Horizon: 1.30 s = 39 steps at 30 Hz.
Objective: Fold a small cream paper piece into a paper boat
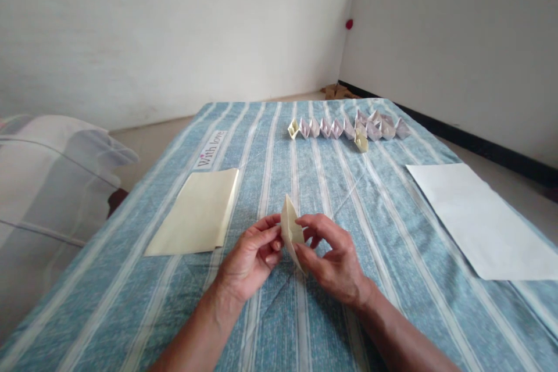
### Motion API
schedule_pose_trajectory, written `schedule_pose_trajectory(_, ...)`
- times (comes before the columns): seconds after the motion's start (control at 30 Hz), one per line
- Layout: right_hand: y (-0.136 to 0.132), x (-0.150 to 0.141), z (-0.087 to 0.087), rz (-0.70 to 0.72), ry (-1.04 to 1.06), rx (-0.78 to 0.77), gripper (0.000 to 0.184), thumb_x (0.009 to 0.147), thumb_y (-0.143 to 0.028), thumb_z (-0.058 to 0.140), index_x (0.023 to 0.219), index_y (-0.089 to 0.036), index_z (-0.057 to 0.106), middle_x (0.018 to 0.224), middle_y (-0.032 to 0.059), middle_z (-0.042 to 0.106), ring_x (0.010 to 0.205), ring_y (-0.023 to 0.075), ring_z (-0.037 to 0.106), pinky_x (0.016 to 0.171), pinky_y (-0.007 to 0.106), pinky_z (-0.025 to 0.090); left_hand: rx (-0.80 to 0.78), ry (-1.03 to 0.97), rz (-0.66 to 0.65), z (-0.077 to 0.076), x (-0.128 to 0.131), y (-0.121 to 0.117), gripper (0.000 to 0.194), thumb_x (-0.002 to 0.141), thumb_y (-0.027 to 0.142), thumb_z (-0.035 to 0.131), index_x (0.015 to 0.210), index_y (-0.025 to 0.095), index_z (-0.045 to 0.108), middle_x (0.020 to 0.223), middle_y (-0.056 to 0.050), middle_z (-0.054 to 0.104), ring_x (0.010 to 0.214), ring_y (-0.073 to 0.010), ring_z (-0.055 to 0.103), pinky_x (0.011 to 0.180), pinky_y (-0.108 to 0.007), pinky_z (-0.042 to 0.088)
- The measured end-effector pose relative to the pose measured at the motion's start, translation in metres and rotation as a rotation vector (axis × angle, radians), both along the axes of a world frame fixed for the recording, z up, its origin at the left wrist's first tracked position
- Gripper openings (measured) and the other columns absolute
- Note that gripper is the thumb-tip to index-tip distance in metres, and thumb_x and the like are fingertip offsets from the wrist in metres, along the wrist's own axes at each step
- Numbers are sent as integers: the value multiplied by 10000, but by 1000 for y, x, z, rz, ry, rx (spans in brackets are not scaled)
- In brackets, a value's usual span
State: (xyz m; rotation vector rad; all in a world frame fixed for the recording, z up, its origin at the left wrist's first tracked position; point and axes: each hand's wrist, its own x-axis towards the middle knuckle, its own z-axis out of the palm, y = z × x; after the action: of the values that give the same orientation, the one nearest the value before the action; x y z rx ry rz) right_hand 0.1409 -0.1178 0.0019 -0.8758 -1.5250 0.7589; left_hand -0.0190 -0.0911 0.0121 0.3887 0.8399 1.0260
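Observation:
Between my two hands, above the striped cloth, is a pale yellow folded paper boat (288, 226), its pointed ends facing away and toward me. My left hand (253, 254) pinches its left side with thumb and fingers. On the other side, the thumb and fingers of my right hand (330, 256) close on the boat's right edge. A stack of pale yellow paper sheets (196, 209) lies to the left of my left hand. At the far right of the table, several folded paper boats (335, 128) stand in a row, mostly whitish-lilac with a couple of yellow ones.
White paper sheets (483, 221) lie at the right side of the table. The blue-and-white striped tablecloth (174, 314) bears printed "With love" lettering (212, 150). A light checked fabric (52, 186) drapes over something at the left. White walls (174, 23) stand behind.

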Motion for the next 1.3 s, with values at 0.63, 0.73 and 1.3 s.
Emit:
schedule_pose_trajectory(0.63, 1, 3, 6, 99, -31, 75, 304, 857, -117, 588, 1112, -266, 662, 987, 42, 632, 814, 135, 621, 700, 274, 537, -21, 6, -49, 2, 0, -2, 207, 590, 89, 810, 768, 123, 711, 552, 25, 623, 429, -46, 518, 339, -106, 347)
schedule_pose_trajectory(0.73, 1, 4, 7, 99, -51, 64, 297, 865, -125, 581, 1111, -271, 659, 977, 40, 636, 829, 141, 627, 716, 280, 541, -24, 7, -46, 2, 0, -1, 178, 614, 85, 790, 760, 128, 698, 550, 27, 623, 421, -51, 523, 335, -111, 347)
schedule_pose_trajectory(1.3, 1, 5, 10, 76, -67, 78, 257, 842, -106, 573, 1051, -233, 650, 945, 46, 642, 805, 145, 628, 711, 279, 539, -1, -10, -56, 4, 0, -3, 171, 646, 117, 792, 791, 135, 703, 544, 23, 636, 411, -57, 546, 334, -106, 347)
